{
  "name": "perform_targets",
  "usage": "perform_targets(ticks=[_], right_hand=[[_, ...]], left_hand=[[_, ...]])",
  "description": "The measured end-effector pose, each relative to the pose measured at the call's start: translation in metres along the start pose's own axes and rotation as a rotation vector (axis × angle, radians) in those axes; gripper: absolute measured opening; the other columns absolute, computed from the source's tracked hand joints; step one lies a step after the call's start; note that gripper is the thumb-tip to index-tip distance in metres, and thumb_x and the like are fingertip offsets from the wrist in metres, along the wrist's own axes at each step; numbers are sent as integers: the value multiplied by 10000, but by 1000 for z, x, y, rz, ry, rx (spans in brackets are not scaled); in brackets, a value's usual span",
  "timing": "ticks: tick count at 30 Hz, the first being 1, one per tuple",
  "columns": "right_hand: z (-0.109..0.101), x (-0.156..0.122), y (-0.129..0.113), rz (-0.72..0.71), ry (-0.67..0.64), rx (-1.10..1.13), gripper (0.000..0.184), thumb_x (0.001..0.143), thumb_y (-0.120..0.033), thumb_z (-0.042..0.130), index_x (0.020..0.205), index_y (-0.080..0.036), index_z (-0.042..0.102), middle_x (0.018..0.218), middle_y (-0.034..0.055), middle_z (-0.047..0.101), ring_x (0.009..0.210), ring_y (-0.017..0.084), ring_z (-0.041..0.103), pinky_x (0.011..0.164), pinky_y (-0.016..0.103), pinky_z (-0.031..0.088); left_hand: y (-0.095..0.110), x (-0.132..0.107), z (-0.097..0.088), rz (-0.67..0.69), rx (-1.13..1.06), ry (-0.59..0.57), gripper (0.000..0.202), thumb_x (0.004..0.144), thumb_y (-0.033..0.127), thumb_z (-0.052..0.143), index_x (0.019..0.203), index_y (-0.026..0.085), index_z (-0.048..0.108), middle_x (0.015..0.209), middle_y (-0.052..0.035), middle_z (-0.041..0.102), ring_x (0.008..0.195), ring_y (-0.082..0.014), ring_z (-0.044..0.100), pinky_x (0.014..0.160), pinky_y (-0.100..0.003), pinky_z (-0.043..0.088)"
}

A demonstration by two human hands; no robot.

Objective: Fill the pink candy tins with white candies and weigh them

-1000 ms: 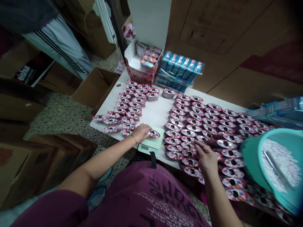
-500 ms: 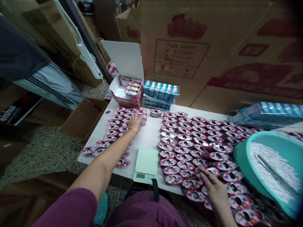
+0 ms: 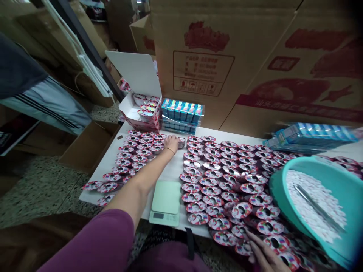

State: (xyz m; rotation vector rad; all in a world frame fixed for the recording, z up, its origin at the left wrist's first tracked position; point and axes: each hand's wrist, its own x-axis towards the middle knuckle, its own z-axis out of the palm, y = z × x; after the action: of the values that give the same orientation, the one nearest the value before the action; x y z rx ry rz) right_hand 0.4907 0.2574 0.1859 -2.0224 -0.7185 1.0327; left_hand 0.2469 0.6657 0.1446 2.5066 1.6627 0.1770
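Note:
My left hand [image 3: 171, 144] reaches across the white table, fingers curled round the side of a single oval container [image 3: 181, 142] with a red and white printed top. Left of it stand rows of similar oval containers [image 3: 145, 146], partly hidden by my forearm. At the bottom right, my right hand [image 3: 265, 254] has its fingers stretched over more oval containers [image 3: 219, 224], fingertips touching or just above their tops. Dark round holes or spots mark the tops in this right-hand group. Between the two groups lies a pale green kitchen scale [image 3: 166, 196] with nothing on its plate.
A teal basin [image 3: 279, 181] of small white pieces, with a metal scoop-like tool [image 3: 317, 207], stands at the right. Behind are an open white box [image 3: 136, 77], blue wrapped packs [image 3: 181, 111] and large cartons [image 3: 204, 49]. A person's leg [image 3: 42, 102] shows at left.
My left hand has moved right from the left rows to the lone oval container. My right hand has moved down and right over the containers. The view has shifted slightly.

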Motion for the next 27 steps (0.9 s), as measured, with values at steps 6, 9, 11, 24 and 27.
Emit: perform_targets(ticks=[6, 9, 11, 24, 27], right_hand=[[28, 12, -38, -104, -56, -27, 351, 676, -469, 594, 928, -239, 677, 980, 45, 659, 916, 223, 594, 834, 344, 473], [51, 20, -53, -97, -173, 44, 370, 712, -452, 577, 988, -218, 655, 925, 55, 664, 698, 177, 600, 622, 303, 496], [65, 22, -58, -103, -217, 74, 350, 711, -434, 588, 975, -214, 659, 893, 52, 664, 651, 158, 583, 573, 282, 477], [127, -9, -48, 180, -445, 292, 369, 584, -377, 705, 889, -179, 639, 870, 53, 664, 791, 178, 613, 739, 308, 488], [133, -11, -45, 193, -498, 227, 396, 585, -431, 702, 879, -172, 644, 789, 42, 655, 639, 144, 590, 619, 285, 497]], left_hand=[[-14, -142, -40, 263, -78, 17, 183, 833, 257, 451, 904, 211, 613, 1043, -77, 535, 950, -213, 443, 808, -357, 383], [-15, -205, -36, 293, -93, -42, 180, 836, 249, 449, 890, 207, 614, 1052, -73, 548, 929, -210, 459, 806, -357, 399], [-14, -231, -28, 276, -104, -85, 172, 833, 233, 455, 878, 201, 618, 1043, -74, 564, 923, -211, 476, 796, -357, 414], [-65, -267, -50, -45, -441, 86, 392, 755, 342, 585, 1097, 172, 495, 1121, -88, 541, 1072, -194, 492, 917, -357, 411], [-75, -276, -52, -82, -438, 106, 302, 774, 292, 561, 1056, 188, 531, 1106, -69, 550, 1068, -186, 496, 927, -360, 405]])
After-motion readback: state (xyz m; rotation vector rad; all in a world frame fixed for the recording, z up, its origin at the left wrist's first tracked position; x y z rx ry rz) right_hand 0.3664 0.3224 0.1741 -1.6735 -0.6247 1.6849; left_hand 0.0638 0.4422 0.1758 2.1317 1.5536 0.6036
